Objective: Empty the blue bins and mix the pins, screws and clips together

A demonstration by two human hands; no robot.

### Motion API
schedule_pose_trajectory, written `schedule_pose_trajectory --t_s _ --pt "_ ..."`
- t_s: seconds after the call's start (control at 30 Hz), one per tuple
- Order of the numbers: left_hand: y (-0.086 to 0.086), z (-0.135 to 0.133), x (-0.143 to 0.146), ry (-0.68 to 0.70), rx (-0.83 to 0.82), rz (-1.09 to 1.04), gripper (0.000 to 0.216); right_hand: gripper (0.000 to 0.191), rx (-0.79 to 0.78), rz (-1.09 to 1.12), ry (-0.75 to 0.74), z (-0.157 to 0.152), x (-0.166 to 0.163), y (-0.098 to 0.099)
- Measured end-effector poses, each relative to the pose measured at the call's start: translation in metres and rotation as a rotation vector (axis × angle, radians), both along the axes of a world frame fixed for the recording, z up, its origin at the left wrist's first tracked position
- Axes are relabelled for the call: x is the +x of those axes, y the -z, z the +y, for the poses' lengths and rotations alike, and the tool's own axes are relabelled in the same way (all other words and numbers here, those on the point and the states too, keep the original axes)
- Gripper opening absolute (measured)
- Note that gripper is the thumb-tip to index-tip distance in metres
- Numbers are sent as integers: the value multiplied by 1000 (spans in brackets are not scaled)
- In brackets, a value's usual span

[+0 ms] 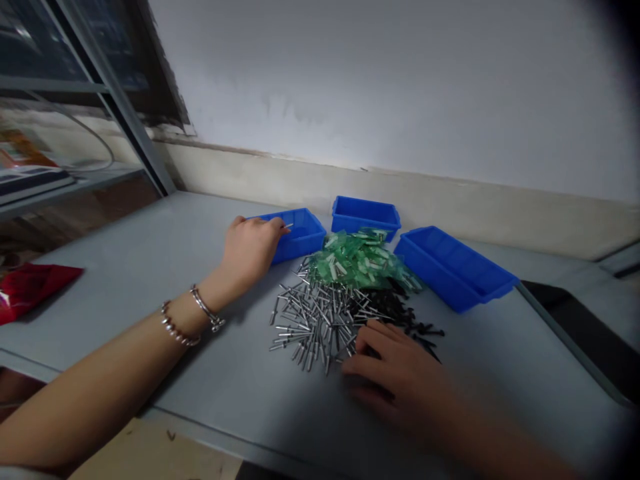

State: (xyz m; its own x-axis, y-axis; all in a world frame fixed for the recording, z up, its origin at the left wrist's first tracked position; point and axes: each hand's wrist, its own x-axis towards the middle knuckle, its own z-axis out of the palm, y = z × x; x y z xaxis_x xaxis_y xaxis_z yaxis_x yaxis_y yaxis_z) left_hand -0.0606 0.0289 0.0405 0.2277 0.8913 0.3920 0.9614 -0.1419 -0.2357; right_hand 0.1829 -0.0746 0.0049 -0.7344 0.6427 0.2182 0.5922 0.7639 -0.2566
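My left hand point(250, 250) reaches over the near rim of the left blue bin point(305, 233), fingers pinched on a small silver rivet at the bin's edge. My right hand point(395, 370) rests on the grey table at the near side of a mixed pile, its fingers curled down onto the pile where silver rivets point(313, 320) meet black screws point(395, 310). Whether it holds any is hidden. Green plastic anchors point(357, 260) lie at the pile's far side. A middle blue bin point(365, 215) and a right blue bin point(455, 267) stand behind the pile.
The grey table point(165, 267) runs to a wall at the back. A red packet point(30, 288) lies at the left edge. A metal shelf frame point(100, 87) stands at the far left. A dark flat panel point(585, 333) lies at the right.
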Motion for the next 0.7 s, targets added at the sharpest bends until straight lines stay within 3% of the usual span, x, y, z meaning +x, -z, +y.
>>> schedule_pose_trajectory --t_s 0.2,0.7 --pt "5 0 -1 35 -26 -134 30 12 51 29 1 2 1 3" --pt "4 -3 3 55 -6 -58 38 16 53 -9 50 4 -1 3"
